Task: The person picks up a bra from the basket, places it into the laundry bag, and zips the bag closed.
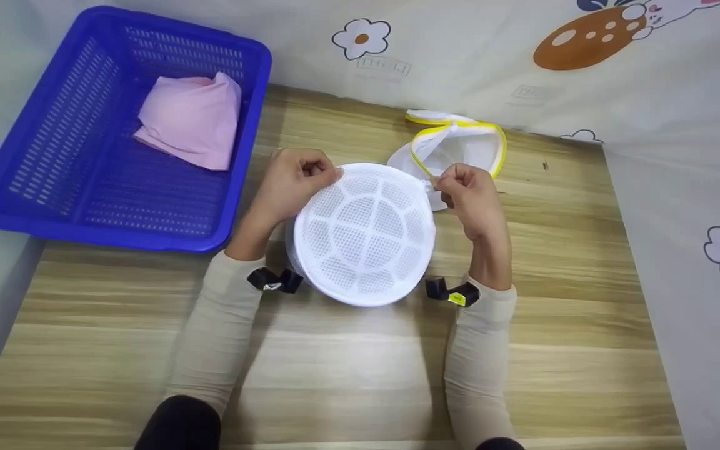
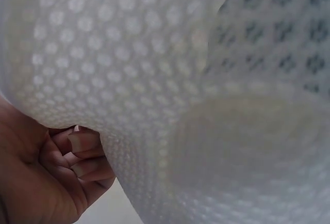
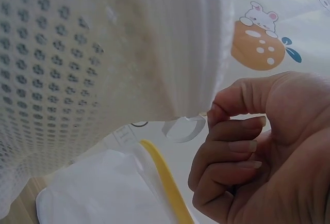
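Observation:
A round white mesh laundry bag (image 1: 366, 234) is held up between both hands, its ribbed circular face towards the head camera. My left hand (image 1: 297, 181) pinches its upper left rim with thumb and fingers. In the left wrist view the mesh (image 2: 118, 53) covers part of that hand (image 2: 56, 172). On the upper right edge, my right hand (image 1: 472, 197) pinches the bag by its zipped rim. The right wrist view shows the zip band (image 3: 185, 43) running down to the fingertips of this hand (image 3: 258, 152); a pale loop hangs beside them.
Behind the right hand lies a white bag with yellow trim (image 1: 500, 147), its mouth gaping. A blue plastic basket (image 1: 222, 231) stands at the left with a pink garment (image 1: 191, 119) in it. Patterned sheeting (image 1: 460, 62) borders the wooden tabletop (image 1: 572, 300).

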`<state>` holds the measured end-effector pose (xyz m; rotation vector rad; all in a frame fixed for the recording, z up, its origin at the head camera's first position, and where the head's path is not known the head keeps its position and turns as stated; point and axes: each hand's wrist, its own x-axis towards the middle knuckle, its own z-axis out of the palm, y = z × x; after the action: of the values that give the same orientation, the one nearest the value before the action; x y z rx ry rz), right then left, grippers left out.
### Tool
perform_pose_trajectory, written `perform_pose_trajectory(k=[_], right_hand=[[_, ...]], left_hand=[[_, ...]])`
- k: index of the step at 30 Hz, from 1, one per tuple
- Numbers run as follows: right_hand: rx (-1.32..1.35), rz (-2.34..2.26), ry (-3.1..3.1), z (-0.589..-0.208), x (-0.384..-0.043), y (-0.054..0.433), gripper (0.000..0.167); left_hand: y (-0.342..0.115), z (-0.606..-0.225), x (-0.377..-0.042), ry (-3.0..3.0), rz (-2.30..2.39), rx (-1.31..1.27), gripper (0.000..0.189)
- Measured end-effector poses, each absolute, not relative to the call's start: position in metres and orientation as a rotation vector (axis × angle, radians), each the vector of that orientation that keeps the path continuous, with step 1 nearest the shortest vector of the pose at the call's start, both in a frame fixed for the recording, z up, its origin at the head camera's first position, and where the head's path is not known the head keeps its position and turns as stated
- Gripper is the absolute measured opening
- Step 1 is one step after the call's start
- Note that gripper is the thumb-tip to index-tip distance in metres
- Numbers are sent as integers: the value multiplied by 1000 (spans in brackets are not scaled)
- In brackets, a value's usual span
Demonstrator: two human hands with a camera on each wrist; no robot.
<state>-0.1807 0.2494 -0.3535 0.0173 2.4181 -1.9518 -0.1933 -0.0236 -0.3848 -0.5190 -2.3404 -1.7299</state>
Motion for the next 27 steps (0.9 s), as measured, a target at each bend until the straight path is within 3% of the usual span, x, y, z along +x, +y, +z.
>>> perform_pose_trajectory(k=[27], right_hand=[[21, -1887, 2465, -350, -177, 248, 20]], left_hand=[[-23, -390, -198, -2231, -1827, -368, 15]])
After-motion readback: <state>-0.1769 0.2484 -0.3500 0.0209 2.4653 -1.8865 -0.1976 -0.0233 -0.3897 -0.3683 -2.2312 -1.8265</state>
